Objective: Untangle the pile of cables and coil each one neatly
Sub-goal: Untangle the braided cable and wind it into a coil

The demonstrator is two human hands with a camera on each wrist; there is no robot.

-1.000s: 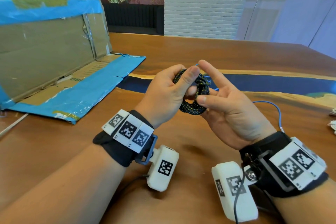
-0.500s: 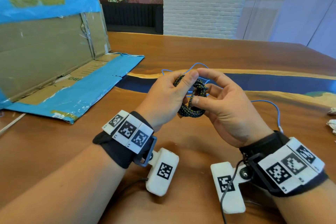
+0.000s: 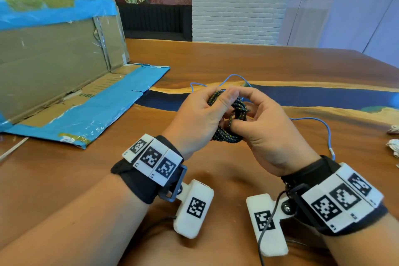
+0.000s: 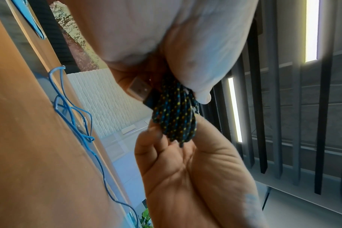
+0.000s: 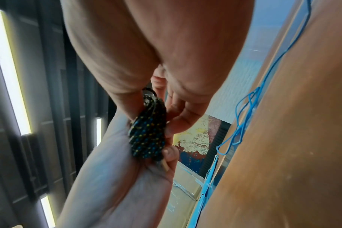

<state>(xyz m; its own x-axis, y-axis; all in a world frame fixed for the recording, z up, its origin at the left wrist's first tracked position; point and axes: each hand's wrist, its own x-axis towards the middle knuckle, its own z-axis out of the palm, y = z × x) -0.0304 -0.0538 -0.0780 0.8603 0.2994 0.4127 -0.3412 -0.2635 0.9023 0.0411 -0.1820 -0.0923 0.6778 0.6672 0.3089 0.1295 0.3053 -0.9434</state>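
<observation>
Above the wooden table (image 3: 216,60), at centre, the left hand (image 3: 194,119) clamps the black speckled braided cable coil (image 3: 228,134), keeping loops stacked; the right hand (image 3: 265,127) pinches its 3 o'clock side, probably tucking the end.

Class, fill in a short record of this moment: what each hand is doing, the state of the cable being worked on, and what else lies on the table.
left hand: grips the coil, thumb across its top
right hand: pinches the coil's loops
braided cable: black with blue and yellow flecks, bundled in loops, held above the table
blue wire: loose on the wooden table, uncoiled
cardboard box: flattened, blue tape, far left
</observation>
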